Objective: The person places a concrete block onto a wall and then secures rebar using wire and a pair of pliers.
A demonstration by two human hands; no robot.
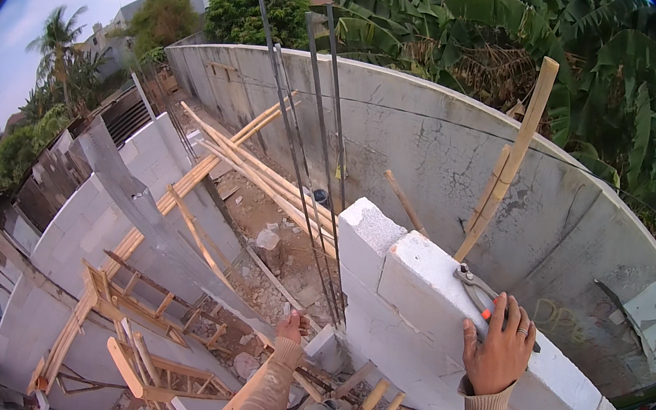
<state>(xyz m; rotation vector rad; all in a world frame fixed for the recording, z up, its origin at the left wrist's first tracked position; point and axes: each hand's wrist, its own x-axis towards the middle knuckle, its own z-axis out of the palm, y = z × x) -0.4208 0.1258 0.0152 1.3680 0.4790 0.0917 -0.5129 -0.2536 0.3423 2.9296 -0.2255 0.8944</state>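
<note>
My right hand [501,345] lies over the handles of metal pincers [469,280] on top of a white block wall [440,273]. Its thumb and fingers come down on either side of the handles, and a ring shows on one finger. The pincers' jaws point away from me, and an orange patch shows between thumb and forefinger. Lower and to the left, my left hand [292,327] is held out with its fingers curled, near the foot of upright steel bars [315,237]. Whatever it may hold is too small to make out.
Bamboo poles [265,175] cross the rubble-strewn ground [265,234] at left. Timber frames and trestles [170,376] stand below me. A grey concrete wall [439,128] curves behind, with a bamboo post [511,155] rising before it. A grey column [126,181] leans across the left side.
</note>
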